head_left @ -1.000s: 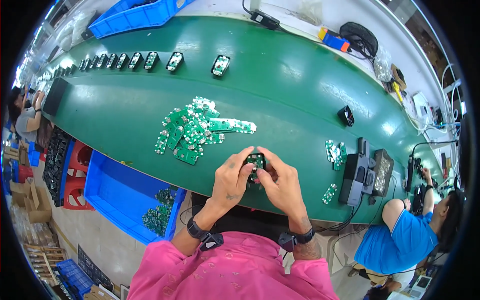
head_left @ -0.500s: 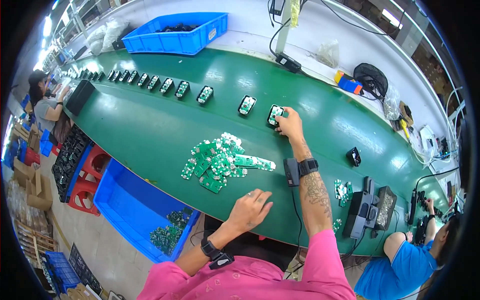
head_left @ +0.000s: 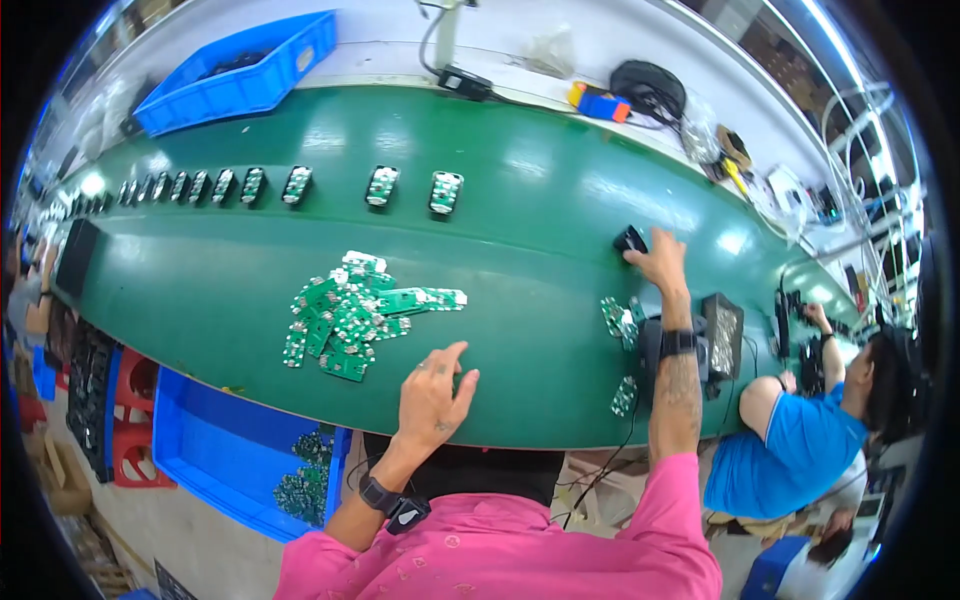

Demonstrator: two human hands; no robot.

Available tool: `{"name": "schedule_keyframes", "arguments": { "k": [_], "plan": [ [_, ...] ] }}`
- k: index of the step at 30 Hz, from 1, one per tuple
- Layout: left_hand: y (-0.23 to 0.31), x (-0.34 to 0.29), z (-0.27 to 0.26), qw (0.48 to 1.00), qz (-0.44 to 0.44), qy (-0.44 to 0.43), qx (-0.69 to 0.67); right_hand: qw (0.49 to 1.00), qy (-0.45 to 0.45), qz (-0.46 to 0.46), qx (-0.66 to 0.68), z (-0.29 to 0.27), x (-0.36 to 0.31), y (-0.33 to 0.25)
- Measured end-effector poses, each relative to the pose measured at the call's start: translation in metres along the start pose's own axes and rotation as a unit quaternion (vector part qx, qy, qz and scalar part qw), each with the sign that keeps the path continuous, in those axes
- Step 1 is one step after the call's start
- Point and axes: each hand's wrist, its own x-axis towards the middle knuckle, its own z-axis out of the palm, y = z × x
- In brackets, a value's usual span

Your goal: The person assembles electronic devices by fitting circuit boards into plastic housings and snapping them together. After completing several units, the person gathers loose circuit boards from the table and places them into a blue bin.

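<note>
Spanning the view: green table point(head_left: 530, 255), bending toward the rim.
Row of filled housings point(head_left: 446, 193): along the far side, the nearer ones carrying green boards; far-left end too small and blurred to count.
Board heap point(head_left: 340, 315): loose green circuit boards, overlapping, left of the middle; lower layers covered.
Left hand point(head_left: 435, 395): half open above the table's near side, thumb and forefinger apart, nothing seen in it; palm out of sight, so contact with the table cannot be told.
Right hand point(head_left: 662, 262): arm stretched out, thumb and fingers parted beside the small black case; gripping or only alongside, cannot tell.
Black housing point(head_left: 629, 241): right part of the table, at the thumb side of the right hand, well apart from the row; resting or just lifted, unclear.
Likely feel: light, stiff plastic, a little slick; tough enough for a firm pinch, though it probably skids if nudged.
Where to hold: opposite outer side walls, thumb against fingers, keeping tips off the open rim.
Grey device point(head_left: 650, 350): mostly behind the right forearm; shape cut up.
Smallest unknowns: housing interior in dark shadow; fingertips on the far side hidden.
</note>
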Motion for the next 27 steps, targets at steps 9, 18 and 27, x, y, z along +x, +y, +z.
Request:
{"name": "schedule_keyframes", "arguments": {
  "k": [9,18,27],
  "plan": [
    [0.049,-0.015,0.024,0.992,-0.034,0.018,-0.122,0.883,-0.233,-0.131,0.386,-0.094,-0.119,-0.134],
    [0.038,-0.022,0.019,0.993,0.088,-0.002,-0.073,0.871,-0.17,-0.156,0.434,-0.078,-0.229,-0.116],
    [0.043,-0.022,0.027,0.909,-0.157,-0.054,-0.381,0.994,-0.083,-0.028,0.059,-0.088,-0.285,-0.031]
  ]
}}
